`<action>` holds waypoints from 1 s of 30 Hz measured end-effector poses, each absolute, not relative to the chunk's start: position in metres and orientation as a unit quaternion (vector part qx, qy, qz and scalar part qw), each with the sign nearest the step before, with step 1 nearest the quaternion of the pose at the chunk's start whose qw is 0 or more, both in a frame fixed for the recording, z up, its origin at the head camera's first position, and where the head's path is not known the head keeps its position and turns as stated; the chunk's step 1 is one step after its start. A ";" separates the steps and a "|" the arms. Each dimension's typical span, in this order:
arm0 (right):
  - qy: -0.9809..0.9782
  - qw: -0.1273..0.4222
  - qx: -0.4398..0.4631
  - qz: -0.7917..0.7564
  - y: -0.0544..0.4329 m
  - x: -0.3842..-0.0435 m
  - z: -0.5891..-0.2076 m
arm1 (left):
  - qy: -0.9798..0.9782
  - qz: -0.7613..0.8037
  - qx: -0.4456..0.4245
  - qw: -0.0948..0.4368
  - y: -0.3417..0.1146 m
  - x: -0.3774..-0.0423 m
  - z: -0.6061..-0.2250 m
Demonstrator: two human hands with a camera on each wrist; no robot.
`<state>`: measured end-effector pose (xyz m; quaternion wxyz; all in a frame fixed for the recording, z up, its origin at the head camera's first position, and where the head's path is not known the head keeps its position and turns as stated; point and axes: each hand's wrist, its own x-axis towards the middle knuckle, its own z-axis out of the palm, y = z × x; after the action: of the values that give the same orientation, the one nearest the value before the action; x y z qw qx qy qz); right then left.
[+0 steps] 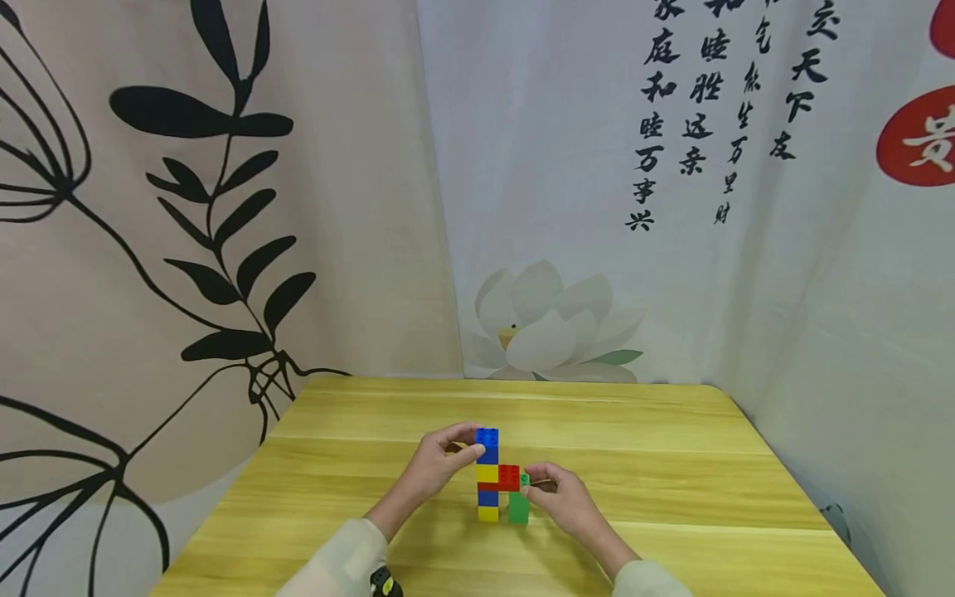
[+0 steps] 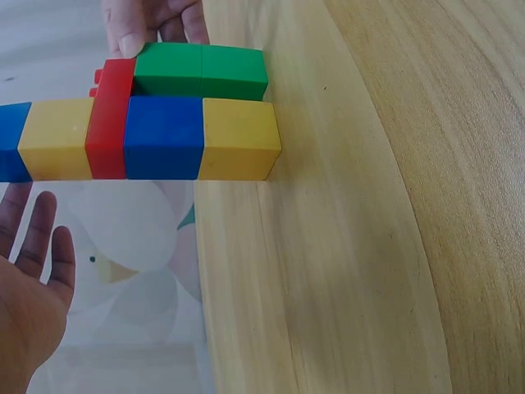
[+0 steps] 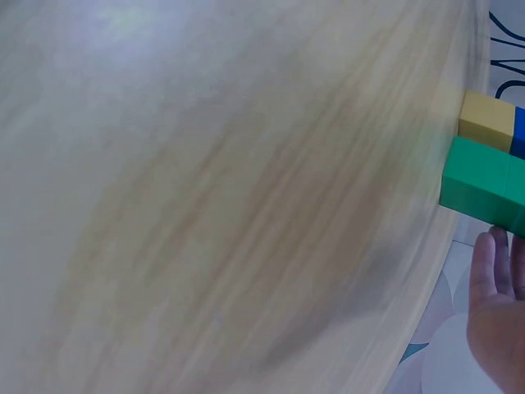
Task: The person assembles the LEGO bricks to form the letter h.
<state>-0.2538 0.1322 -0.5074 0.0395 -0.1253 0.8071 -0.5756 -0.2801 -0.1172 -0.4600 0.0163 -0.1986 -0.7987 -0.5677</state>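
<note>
A structure of toy building blocks stands upright on the table. Its left column has a yellow block [image 1: 488, 514] at the foot, a lower blue block [image 1: 488, 498], a red block [image 1: 510, 478] reaching right, another yellow block [image 1: 487, 473] and blue on top. My left hand [image 1: 433, 466] pinches the top blue block [image 1: 489, 453], thumb in front. Under the red block's right part stand stacked green blocks [image 1: 518, 508]. My right hand [image 1: 565, 499] holds the green part near its top between thumb and fingers. The left wrist view shows its thumb touching the green block [image 2: 168, 70] beside the red.
The wooden table [image 1: 671, 452] spreads around the structure, its far edge close to a printed curtain [image 1: 366, 207]. By the left sleeve [image 1: 339, 551] shows a dark object [image 1: 384, 583] with yellow marks.
</note>
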 end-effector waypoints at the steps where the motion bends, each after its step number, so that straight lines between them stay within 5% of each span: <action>1: 0.808 0.039 -0.126 -0.574 0.132 -0.254 -0.507 | -0.799 -0.567 -0.198 0.015 -0.118 -0.280 -0.460; 30: 0.806 0.051 -0.130 -0.576 0.130 -0.253 -0.520 | -0.806 -0.555 -0.202 -0.027 -0.127 -0.276 -0.490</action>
<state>-0.2535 0.1300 -0.5203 0.0512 -0.1298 0.8057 -0.5756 -0.2764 -0.1271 -0.4900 -0.0274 -0.2017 -0.8063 -0.5554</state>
